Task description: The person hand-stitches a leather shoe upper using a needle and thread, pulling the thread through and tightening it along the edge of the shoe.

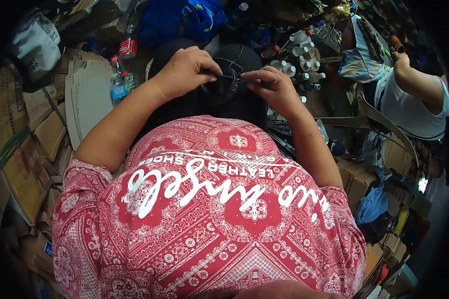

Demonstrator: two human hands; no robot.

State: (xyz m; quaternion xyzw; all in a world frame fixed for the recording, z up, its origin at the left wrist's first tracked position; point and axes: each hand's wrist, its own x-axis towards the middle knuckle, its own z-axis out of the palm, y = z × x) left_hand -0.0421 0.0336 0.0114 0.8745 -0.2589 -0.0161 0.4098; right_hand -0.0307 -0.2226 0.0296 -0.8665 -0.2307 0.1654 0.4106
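Note:
On my lap lies a black shoe (218, 94) with a row of eyelets, dark against my dark legwear. A thin dark shoelace (229, 61) loops above its opening. My left hand (189, 70) is closed in a pinch on the shoelace at the shoe's left side. Opposite it, my right hand (273, 88) pinches the lace close to the right row of eyelets. The fingertips of the two hands are a short gap apart. Where the lace runs between the eyelets is too dark to make out.
Several small bottles (304, 65) stand beyond my right hand. A cola bottle (128, 47) and flattened cardboard (91, 99) are to the left. Behind the shoe sits a blue bag (177, 22). Another person in a white shirt (409, 107) sits at the right.

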